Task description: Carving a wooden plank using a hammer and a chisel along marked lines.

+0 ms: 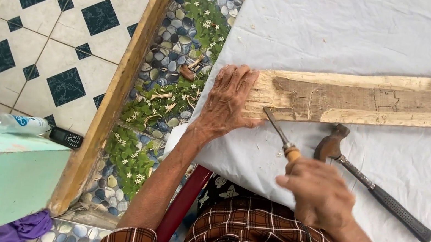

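Plank of rough, pale wood lies lengthwise across the white cloth on the table in front of me, one end near the table's left edge. From the head camera, my left hand is pressed flat over that near end, fingers spread on the wood rather than wrapped around anything, so the board cannot slide. My right hand is clenched around the wooden handle of a chisel, its blade angled up and left with the tip touching the plank's lower edge, just beside my left hand, where a darker carved patch starts. I keep the hammer lying loose on the cloth just right of the chisel, head toward the plank. Wood chips are scattered on the patterned mat below the table edge.
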